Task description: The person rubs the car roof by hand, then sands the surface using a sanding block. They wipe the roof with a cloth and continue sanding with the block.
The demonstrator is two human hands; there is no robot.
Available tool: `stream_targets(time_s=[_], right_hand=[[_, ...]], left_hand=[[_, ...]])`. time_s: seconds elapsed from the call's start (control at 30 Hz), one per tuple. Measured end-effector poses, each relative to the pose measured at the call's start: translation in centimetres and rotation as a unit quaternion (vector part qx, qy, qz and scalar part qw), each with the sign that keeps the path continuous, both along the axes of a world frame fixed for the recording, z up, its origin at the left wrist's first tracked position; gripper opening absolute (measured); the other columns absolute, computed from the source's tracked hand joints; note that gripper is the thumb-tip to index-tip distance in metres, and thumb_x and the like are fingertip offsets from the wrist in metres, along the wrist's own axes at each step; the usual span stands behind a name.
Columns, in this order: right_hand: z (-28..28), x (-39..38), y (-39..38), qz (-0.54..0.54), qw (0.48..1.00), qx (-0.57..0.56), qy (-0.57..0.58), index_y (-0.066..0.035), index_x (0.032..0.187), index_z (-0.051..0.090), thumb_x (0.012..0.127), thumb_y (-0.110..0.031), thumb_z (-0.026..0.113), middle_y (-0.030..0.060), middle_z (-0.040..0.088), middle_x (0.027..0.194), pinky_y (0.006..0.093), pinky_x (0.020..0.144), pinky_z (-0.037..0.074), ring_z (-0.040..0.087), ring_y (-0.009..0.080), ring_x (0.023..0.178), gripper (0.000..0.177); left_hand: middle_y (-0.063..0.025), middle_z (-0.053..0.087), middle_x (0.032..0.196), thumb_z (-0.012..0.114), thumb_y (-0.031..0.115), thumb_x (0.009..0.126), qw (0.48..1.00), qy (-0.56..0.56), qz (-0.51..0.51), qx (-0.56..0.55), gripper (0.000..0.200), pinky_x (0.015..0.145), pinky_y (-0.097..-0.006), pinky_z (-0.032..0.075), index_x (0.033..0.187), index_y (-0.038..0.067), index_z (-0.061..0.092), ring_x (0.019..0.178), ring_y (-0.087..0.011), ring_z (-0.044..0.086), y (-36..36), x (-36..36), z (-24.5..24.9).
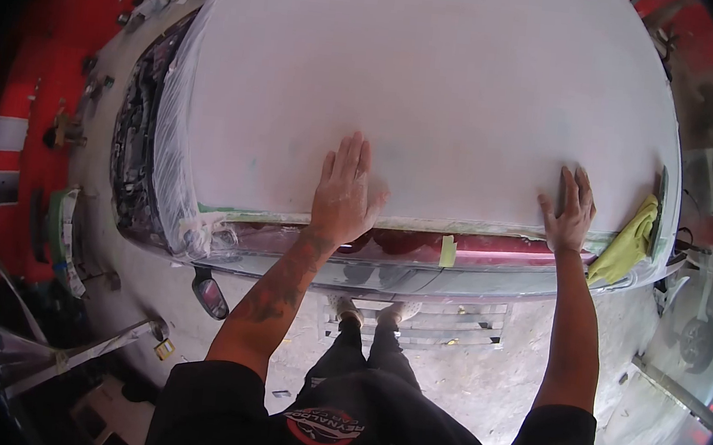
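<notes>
A: Where do the hands sit?

B: Both are on the pale, matte roof panel [438, 84], which fills the upper middle of the frame. The left hand [344, 196] lies flat and open near its lower edge, fingers together, gripping nothing. The right hand [569, 213] rests further right, fingers spread. A dark sliver [563, 184] shows at its fingers, and I cannot tell whether the hand is holding it or only pressing on it.

A: What could go wrong?

B: I think the footing is the main risk. The person leans forward from a slatted step platform [424, 319] at lower centre with weight on both palms, so a slip of the feet or a hand sliding on the dusty coat could tip them onto the car. Bare palms may also mark the coat. The yellow cloth [629, 244] hangs over the edge at right and looks likely to slide off if nudged.

A: And the surface?

B: It is even and chalky, gently curved. A strip of masking tape [448, 250] sits along the lower rim over red bodywork. Clear plastic sheeting [176, 119] wraps the glass at left, and a side mirror [210, 294] is below it.

A: The room?

B: It is a workshop, with a red wall [58, 22] at upper left that has small items fixed to it. The concrete floor [479, 380] is stained and there is clutter at lower left.
</notes>
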State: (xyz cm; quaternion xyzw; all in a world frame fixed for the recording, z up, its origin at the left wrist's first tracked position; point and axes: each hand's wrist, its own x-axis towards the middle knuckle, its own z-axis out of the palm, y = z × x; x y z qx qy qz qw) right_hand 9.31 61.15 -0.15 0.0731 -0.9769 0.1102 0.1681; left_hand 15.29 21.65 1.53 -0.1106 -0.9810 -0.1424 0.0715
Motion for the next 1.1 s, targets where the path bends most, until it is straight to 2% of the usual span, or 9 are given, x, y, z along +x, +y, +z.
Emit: stream_targets(time_s=[0.13, 0.27, 0.63, 0.73, 0.87, 0.93, 1.1], right_hand=[[0.1, 0.0, 0.0, 0.001, 1.000, -0.006, 0.002, -0.018, 0.135, 0.051, 0.079, -0.040, 0.071, 0.0122, 0.043, 0.143, 0.0463, 0.108, 0.030, 0.040, 0.0306, 0.132, 0.063], [0.5, 0.0, -0.2, -0.005, 1.000, -0.008, -0.007, -0.018, 0.135, 0.051, 0.079, -0.039, 0.071, 0.0124, 0.043, 0.142, 0.0465, 0.108, 0.030, 0.040, 0.0312, 0.132, 0.063], [0.6, 0.0, -0.2, -0.001, 1.000, -0.017, -0.005, -0.017, 0.134, 0.051, 0.079, -0.038, 0.071, 0.0128, 0.043, 0.142, 0.0469, 0.107, 0.030, 0.040, 0.0315, 0.132, 0.062], [0.6, 0.0, -0.1, 0.002, 1.000, -0.011, -0.001, -0.016, 0.134, 0.051, 0.079, -0.038, 0.072, 0.0130, 0.043, 0.143, 0.0465, 0.107, 0.030, 0.041, 0.0314, 0.132, 0.063], [0.2, 0.0, 0.1, 0.002, 1.000, -0.006, -0.016, -0.018, 0.139, 0.047, 0.084, -0.043, 0.065, 0.0106, 0.041, 0.145, 0.0458, 0.110, 0.026, 0.036, 0.0289, 0.136, 0.063], [0.3, -0.1, 0.0, 0.001, 1.000, -0.004, 0.003, -0.016, 0.135, 0.051, 0.080, -0.036, 0.072, 0.0131, 0.043, 0.143, 0.0456, 0.107, 0.030, 0.041, 0.0301, 0.131, 0.062], [0.3, -0.1, -0.2, -0.006, 1.000, -0.006, -0.006, -0.017, 0.135, 0.052, 0.079, -0.035, 0.072, 0.0130, 0.044, 0.142, 0.0455, 0.108, 0.029, 0.041, 0.0298, 0.131, 0.062]], left_hand=[[-0.0264, 0.023, 0.151, 0.062, 0.031, 0.086, 0.999, -0.047, 0.004, 0.007, 0.081, 0.111, -0.0541, 0.024, 0.145, -0.008, 0.023, 0.139, -0.0425, 0.026, -0.3, 2.2, 0.1], [-0.0263, 0.022, 0.152, 0.062, 0.031, 0.086, 0.999, -0.042, 0.000, -0.006, 0.081, 0.112, -0.0527, 0.022, 0.146, -0.008, 0.022, 0.140, -0.0416, 0.024, -0.8, 1.3, -0.1], [-0.0236, 0.025, 0.152, 0.049, 0.039, 0.096, 0.995, 0.040, 0.069, -0.063, 0.072, 0.115, -0.0475, 0.020, 0.145, -0.007, 0.025, 0.142, -0.0362, 0.023, -4.9, -12.0, -0.4], [-0.0235, 0.026, 0.152, 0.048, 0.040, 0.097, 0.993, 0.049, 0.080, -0.065, 0.071, 0.115, -0.0470, 0.019, 0.145, -0.007, 0.026, 0.142, -0.0361, 0.023, -5.8, -13.5, -0.9], [-0.0237, 0.026, 0.151, 0.048, 0.040, 0.097, 0.994, 0.063, 0.069, -0.063, 0.070, 0.115, -0.0479, 0.020, 0.145, -0.006, 0.026, 0.142, -0.0368, 0.022, -6.2, -11.3, -1.1], [-0.0237, 0.026, 0.152, 0.049, 0.038, 0.096, 0.994, 0.056, 0.064, -0.063, 0.070, 0.115, -0.0486, 0.020, 0.146, -0.006, 0.025, 0.142, -0.0373, 0.022, -6.3, -9.3, -0.7], [-0.0240, 0.024, 0.152, 0.052, 0.036, 0.095, 0.996, 0.034, 0.065, -0.051, 0.072, 0.114, -0.0508, 0.020, 0.146, -0.006, 0.024, 0.142, -0.0389, 0.022, -7.1, -4.5, -0.9]])
